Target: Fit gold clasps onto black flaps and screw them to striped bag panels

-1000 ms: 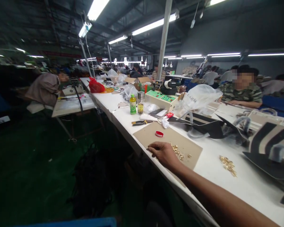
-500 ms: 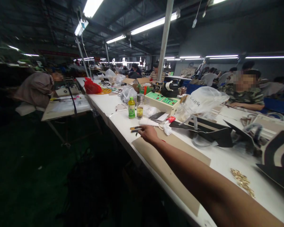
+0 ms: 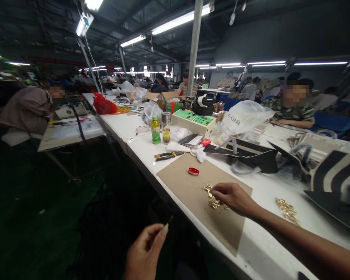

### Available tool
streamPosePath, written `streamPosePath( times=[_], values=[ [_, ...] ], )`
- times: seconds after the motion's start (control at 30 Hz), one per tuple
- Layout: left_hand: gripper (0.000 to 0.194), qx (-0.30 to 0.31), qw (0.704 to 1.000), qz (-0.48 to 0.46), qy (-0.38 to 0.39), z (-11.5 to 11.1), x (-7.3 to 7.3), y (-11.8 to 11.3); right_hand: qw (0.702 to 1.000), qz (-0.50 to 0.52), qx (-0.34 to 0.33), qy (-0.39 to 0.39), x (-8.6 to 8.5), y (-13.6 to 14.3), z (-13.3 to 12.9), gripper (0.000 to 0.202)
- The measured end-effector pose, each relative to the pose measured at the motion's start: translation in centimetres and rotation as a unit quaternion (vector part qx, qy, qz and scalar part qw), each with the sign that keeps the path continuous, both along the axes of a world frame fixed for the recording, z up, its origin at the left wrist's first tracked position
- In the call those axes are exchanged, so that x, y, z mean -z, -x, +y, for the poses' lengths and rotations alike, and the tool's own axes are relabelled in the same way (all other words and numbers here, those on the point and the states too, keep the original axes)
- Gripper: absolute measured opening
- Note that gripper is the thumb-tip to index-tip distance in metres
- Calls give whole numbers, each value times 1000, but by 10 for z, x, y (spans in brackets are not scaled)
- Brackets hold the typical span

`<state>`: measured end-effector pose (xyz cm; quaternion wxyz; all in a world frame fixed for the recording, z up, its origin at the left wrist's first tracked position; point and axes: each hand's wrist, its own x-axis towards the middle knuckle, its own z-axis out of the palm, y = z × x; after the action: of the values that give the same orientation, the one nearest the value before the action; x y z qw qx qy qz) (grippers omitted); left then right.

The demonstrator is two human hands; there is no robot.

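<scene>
We locate the left hand [image 3: 146, 251] at the near edge of the view, left of the table [image 3: 262, 241] and in front of its near edge. Its grip is together: thumb and forefinger pinch a thin dark piece [image 3: 170, 219], which projects to the far right from the fingertips. The piece is too small for us to identify.

We locate the right hand [image 3: 231, 197] above the brown sheet [image 3: 177, 177], its forearm entering from the near right. Its grip is nearly together at the right side of a pile of gold fittings [image 3: 212, 202]; we cannot tell whether a fitting is clamped between the fingertips. The pile lies on the right half of the sheet, with small dark specks about it. A second group of gold fittings [image 3: 288, 212] lies directly on the table, right of the sheet and well apart from it.

On the far part of the sheet we find a red band [image 3: 193, 171]. Pliers [image 3: 166, 156] with black and yellow handles lie just beyond the sheet, on its far left. Farther back stand a green bottle [image 3: 156, 131] and, just right of it, a metal-lidded jar [image 3: 166, 132]. Behind these, to the right, we note a control box [image 3: 194, 121] with green panels.
</scene>
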<state>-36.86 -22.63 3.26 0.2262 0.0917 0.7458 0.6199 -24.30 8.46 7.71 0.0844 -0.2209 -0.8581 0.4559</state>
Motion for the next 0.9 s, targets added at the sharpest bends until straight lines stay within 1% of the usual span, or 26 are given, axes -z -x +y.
streamPosePath(
  times=[0.03, 0.1, 0.17, 0.2, 0.23, 0.3, 0.37, 0.4, 0.43, 0.5, 0.57, 0.63, 0.7, 0.77, 0.83, 0.9],
  values=[
    [59, 22, 999, 41, 5, 16, -6, 17, 1000, -8, 17, 11, 1, -18, 7, 33],
    [54, 30, 992, 123, 6, 52, -16, 49, 998, -21, 54, 9, 1, -47, 24, 34],
    [48, 48, 983, 179, 3, 94, -23, 77, 996, -28, 89, -13, -2, -63, 41, 33],
    [45, 59, 977, 203, 9, 116, -26, 90, 994, -29, 102, -24, -4, -66, 50, 33],
    [42, 70, 973, 219, 10, 136, -28, 101, 993, -27, 109, -33, -7, -64, 57, 33],
    [39, 81, 970, 231, 12, 172, -32, 120, 993, -20, 105, -58, -12, -49, 72, 33],
    [40, 82, 969, 233, 12, 196, -34, 132, 987, -21, 102, -122, -17, -17, 86, 32],
    [41, 82, 969, 233, 13, 202, -34, 134, 980, -25, 109, -165, -18, 3, 93, 31],
    [41, 83, 969, 232, 15, 205, -33, 134, 970, -36, 122, -208, -17, 25, 100, 30],
    [41, 87, 970, 226, 21, 199, -28, 130, 959, -50, 141, -241, -12, 72, 113, 34],
    [42, 95, 974, 206, 25, 183, -20, 122, 957, -64, 145, -244, -1, 113, 125, 45],
    [44, 91, 979, 179, 23, 162, -13, 116, 955, -80, 142, -249, 13, 143, 133, 52],
    [45, 73, 984, 159, 22, 142, -8, 114, 952, -95, 138, -257, 27, 161, 140, 48],
    [46, 52, 987, 151, 25, 126, -6, 117, 949, -102, 138, -264, 36, 169, 145, 36],
    [45, 37, 988, 149, 27, 116, -7, 123, 948, -95, 137, -272, 38, 171, 147, 30],
    [44, 28, 987, 155, 27, 110, -8, 131, 949, -68, 123, -283, 32, 174, 142, 30]
  ],
)
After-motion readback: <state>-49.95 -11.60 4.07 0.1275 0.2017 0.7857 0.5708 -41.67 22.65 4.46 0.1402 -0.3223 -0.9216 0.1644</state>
